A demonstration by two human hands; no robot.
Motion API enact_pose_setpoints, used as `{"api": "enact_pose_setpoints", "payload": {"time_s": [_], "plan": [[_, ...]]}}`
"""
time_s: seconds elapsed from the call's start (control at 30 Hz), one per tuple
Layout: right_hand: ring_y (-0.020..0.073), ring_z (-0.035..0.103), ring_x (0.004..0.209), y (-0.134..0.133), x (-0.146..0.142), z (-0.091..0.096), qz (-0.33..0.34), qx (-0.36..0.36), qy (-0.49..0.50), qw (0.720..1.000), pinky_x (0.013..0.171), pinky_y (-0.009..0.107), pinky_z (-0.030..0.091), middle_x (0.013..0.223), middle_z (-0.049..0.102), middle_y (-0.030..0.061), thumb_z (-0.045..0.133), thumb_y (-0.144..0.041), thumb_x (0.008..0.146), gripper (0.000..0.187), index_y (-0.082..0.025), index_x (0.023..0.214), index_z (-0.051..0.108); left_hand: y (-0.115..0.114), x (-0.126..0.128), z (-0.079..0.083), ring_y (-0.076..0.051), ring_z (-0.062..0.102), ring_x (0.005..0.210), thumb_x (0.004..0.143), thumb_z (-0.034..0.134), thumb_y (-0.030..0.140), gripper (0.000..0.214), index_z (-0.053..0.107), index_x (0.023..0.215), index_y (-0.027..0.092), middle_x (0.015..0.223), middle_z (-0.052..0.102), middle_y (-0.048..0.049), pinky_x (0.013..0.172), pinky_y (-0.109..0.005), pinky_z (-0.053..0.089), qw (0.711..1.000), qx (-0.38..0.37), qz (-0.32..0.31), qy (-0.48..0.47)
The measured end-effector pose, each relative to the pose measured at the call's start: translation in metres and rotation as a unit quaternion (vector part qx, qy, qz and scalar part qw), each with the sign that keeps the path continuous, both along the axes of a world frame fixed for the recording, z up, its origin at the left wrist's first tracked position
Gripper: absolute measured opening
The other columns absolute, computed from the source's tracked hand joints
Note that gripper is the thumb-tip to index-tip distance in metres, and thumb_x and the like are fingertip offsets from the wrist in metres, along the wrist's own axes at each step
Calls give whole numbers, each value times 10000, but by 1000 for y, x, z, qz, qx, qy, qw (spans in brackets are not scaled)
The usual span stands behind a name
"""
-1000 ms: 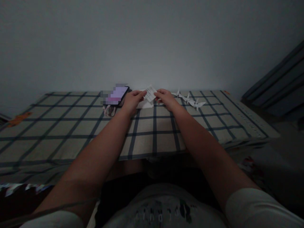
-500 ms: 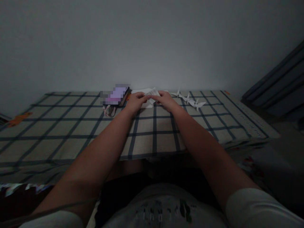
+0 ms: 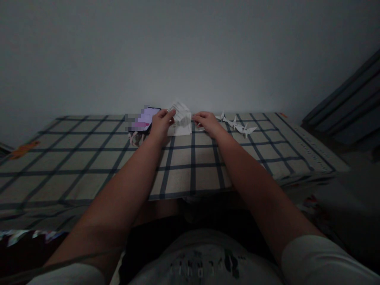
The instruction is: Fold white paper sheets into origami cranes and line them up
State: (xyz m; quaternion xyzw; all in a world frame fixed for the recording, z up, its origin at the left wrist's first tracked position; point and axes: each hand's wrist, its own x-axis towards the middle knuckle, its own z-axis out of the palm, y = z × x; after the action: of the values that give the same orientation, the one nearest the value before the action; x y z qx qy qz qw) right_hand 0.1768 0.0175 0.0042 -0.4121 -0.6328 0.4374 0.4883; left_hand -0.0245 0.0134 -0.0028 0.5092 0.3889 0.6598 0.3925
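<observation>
Reaching forward from the bottom of a dim view, two bare forearms stretch across a tabletop [image 3: 204, 174] covered with a pale cloth checked in dark blue. Near the far edge, at about the centre, the left hand [image 3: 160, 123] pinches a creased printed paper [image 3: 182, 113] by its left side, between thumb and fingers. The paper is raised and fanned out toward the right, its upper edge showing against the plain grey wall [image 3: 190, 51]. The right hand [image 3: 207, 122] is just beside the paper's right edge, its thumb and fingertips drawn close together; whether this grip pinches anything cannot be told. Below the raised paper, white sheets [image 3: 181, 131] lie on the cloth between the two hands.

To the left, next to the left hand, is a phone [image 3: 150, 113] with a lit lilac and pink screen, partly blurred into squares. A pale pinkish strap [image 3: 136, 138] curls below it. To the right of the right hand, small folded white paper shapes with pointed tips, like birds [image 3: 247, 130], stand in a slanting row. An orange patch [image 3: 25, 149] marks the cloth at far left. Along the bottom shows the person's light printed shirt [image 3: 208, 257].
</observation>
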Motion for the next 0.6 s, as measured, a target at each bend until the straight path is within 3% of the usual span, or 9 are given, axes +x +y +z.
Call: {"api": "enact_pose_setpoints", "payload": {"time_s": [0.17,0.33,0.6], "plan": [[76,514,596,-1,2,3,-25,-7,25,999,568,191,421,683,589,-26,639,-241,875,157,-181,741,582,1,-6,4,-94,499,644,628,813,409,407,470,624,190,645,491,42,643,-218,434,998,-32,-16,-47],[79,547,621,-9,-5,6,15,-11,17,1000,527,182,420,754,612,-12,638,-343,902,164,-186,859,613,-8,5,3,-105,544,673,634,814,354,275,623,711,172,727,608,10,675,-241,454,994,-52,-96,4],[79,545,595,-11,-6,6,6,-48,16,999,520,184,412,751,591,-38,698,-335,859,224,-216,1000,570,-12,5,3,-97,555,678,643,823,336,259,639,708,166,749,630,4,677,-227,445,992,-60,-110,0]]}}
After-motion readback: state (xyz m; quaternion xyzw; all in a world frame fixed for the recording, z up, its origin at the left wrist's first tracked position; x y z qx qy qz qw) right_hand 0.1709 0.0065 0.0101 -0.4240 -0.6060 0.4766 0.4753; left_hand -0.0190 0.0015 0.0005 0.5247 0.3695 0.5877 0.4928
